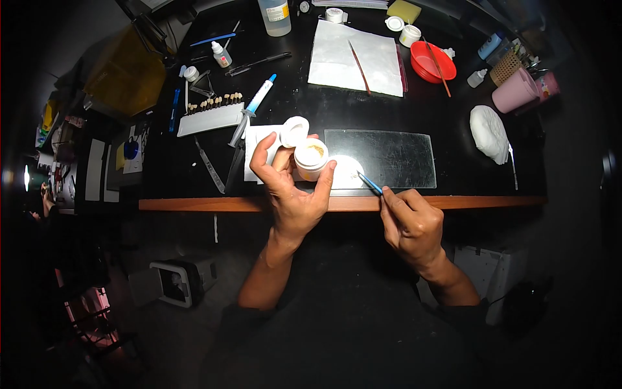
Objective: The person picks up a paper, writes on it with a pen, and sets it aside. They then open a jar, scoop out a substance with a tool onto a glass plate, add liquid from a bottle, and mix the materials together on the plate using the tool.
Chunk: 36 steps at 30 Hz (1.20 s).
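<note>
My left hand is closed round a small open white jar, with its white lid held beside the jar between the fingers. Inside the jar's mouth some yellowish-brown material shows. A thin blue stick-like tool is pinched in my right hand, its tip over a bright white round patch or dish, where a few tiny specks lie. This white thing is partly behind the jar and overlaps the left end of a clear glass slab. A white sheet lies behind my left hand.
A blue-and-white syringe and a row of tooth-shade tabs lie left. Farther back are a white paper towel with a brush on it and a red bowl. A white cotton-like lump sits right. The wooden edge runs in front.
</note>
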Tool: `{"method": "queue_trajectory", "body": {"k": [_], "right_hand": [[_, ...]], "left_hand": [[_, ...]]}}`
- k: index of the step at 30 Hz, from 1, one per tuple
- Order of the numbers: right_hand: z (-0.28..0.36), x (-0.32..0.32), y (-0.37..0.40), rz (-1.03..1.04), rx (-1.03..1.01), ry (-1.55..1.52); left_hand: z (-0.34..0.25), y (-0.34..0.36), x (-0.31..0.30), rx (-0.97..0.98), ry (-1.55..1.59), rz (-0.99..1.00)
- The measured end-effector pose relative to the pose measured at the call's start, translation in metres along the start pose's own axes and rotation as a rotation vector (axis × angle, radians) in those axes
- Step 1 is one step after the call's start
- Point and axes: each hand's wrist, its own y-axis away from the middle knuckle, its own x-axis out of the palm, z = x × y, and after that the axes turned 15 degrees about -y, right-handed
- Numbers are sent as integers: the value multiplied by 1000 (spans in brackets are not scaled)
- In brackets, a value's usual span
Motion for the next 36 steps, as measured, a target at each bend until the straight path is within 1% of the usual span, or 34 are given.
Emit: {"method": "queue_trajectory", "body": {"k": [2, 5, 6, 9, 10, 13, 14, 17, 19, 21, 22, 23, 26, 27, 29, 30, 33, 34, 36], "right_hand": [[-2, -1, 0, -20, 23, -44], [-8, -6, -6, -105, 21, -134], [-11, -8, -9, -140, 11, -171], [-19, -16, -16, -165, 63, -176], [-21, -16, -16, -158, 87, -194], [-34, -11, -14, -185, 40, -216], [-34, -10, -13, -177, 45, -227], [-39, -7, -10, -190, 20, -259], [-41, -8, -9, -188, 16, -265], [-40, -9, -7, -187, 21, -276], [-40, -9, -8, -185, 26, -282], [-40, -10, -7, -183, 36, -287], [-42, -12, -8, -152, 50, -273], [-42, -12, -8, -146, 62, -279], [-41, -12, -9, -125, 78, -296], [-39, -14, -11, -107, 87, -284], [-36, -15, -13, -60, 128, -269], [-37, -15, -14, -58, 122, -270], [-38, -15, -14, -57, 113, -270]], "left_hand": [[-8, -4, -2, -52, 35, -11], [-1, -11, -14, 43, -155, 135], [-3, -15, -12, 14, -118, 69], [-1, -26, -19, -130, -105, 155], [-3, -32, -17, -145, -88, 136], [9, -59, -21, 175, -435, 178], [8, -68, -20, 207, -444, 166], [24, -93, -16, 76, -489, 294], [34, -108, -6, 102, -546, 302], [48, -120, 2, 268, -640, 325], [49, -122, 1, 118, -671, 511], [51, -124, 5, 114, -711, 557], [53, -129, 11, 124, -826, 610], [50, -130, 12, 111, -873, 618], [49, -132, 14, 188, -1013, 621], [50, -130, 16, 214, -1016, 569], [49, -128, 19, 236, -1039, 554], [54, -126, 20, 274, -1017, 512], [55, -128, 21, 273, -1011, 516]]}}
